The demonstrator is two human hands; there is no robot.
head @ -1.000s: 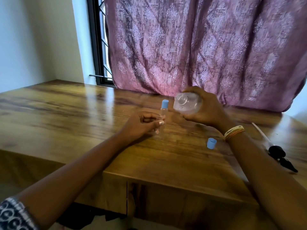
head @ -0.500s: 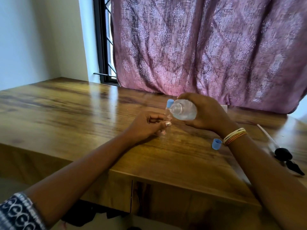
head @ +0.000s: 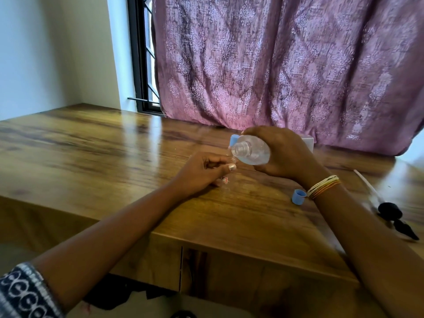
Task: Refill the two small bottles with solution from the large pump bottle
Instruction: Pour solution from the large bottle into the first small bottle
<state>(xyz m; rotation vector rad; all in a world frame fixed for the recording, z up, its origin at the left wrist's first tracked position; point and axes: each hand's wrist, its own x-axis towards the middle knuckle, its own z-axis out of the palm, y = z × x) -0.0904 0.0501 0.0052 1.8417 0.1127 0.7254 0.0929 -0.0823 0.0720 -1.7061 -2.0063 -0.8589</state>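
Observation:
My right hand [head: 284, 152] grips the large clear bottle [head: 251, 152], tipped on its side with its open neck pointing left and down. Just under that neck, my left hand [head: 202, 173] holds a small clear bottle [head: 226, 180] upright on the wooden table [head: 114, 157]; my fingers hide most of it. A second small bottle with a blue cap [head: 233, 140] stands behind the large bottle, mostly hidden. A loose blue cap [head: 298, 196] lies on the table by my right wrist.
The black pump head with its white tube [head: 390, 212] lies at the table's right side. A white box [head: 308, 141] sits behind my right hand. A purple curtain [head: 286, 65] hangs along the far edge, and the table's front edge is near my forearms.
My right hand has lowered and tipped the large bottle further, bringing its neck down to the small bottle that my left hand holds. The left hand has stayed in place.

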